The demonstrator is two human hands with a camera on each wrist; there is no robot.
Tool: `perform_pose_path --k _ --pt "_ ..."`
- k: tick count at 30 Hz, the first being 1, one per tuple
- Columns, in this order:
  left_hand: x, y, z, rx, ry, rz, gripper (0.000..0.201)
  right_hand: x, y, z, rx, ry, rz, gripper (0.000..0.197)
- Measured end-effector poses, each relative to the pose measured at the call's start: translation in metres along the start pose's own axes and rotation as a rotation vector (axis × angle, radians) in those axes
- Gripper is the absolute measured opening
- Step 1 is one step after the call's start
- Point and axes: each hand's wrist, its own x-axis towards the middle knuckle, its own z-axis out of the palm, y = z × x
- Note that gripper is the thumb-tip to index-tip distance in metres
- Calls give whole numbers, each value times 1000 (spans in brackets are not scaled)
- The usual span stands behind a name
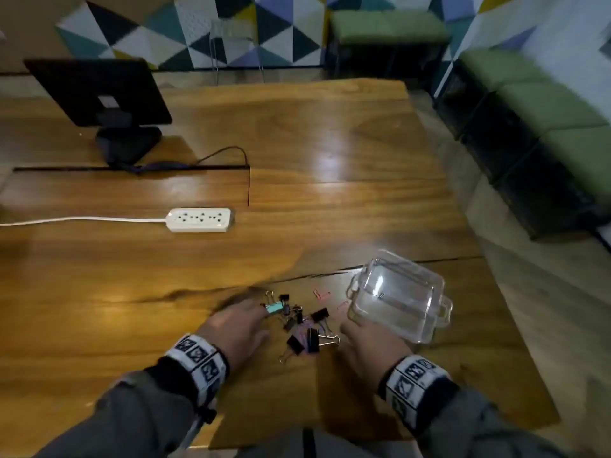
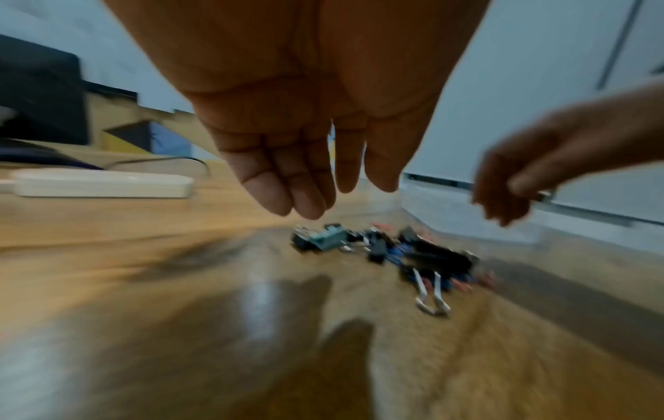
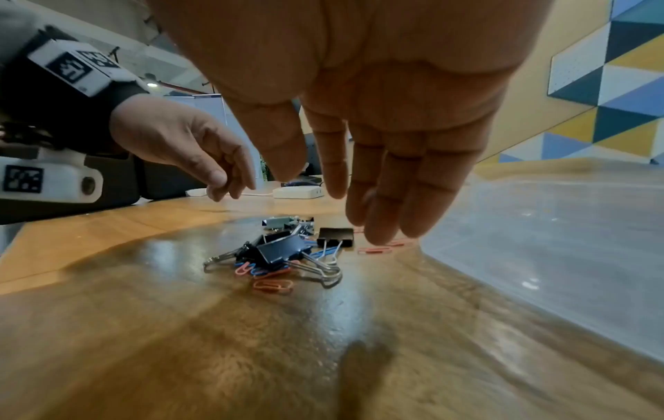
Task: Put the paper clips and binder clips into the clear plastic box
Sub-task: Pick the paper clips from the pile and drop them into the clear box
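My left hand (image 1: 236,328) and right hand (image 1: 370,343) are hanging loose over the table (image 1: 330,160), holding nothing. The clips (image 1: 302,322) are lying between them, and the clear box (image 1: 401,297) is sitting at two o'clock from the pile.

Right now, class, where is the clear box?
In the head view the clear box sits on the table at the right, just beyond the right hand and right of the clips.
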Motion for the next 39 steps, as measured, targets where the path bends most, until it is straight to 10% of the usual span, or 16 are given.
perform_pose_path --k 4,16,26,39 --pt "17 36 32 75 -85 161 45 30 -8 17 -69 -28 -119 44" --pt "22 52 70 -17 0 45 36 65 -19 46 -174 45 -307 31" --pt "5 17 60 -47 64 -107 29 31 21 31 7 15 -17 44" --pt "27 64 79 -36 -4 -27 31 42 -4 49 -170 -23 -276 34"
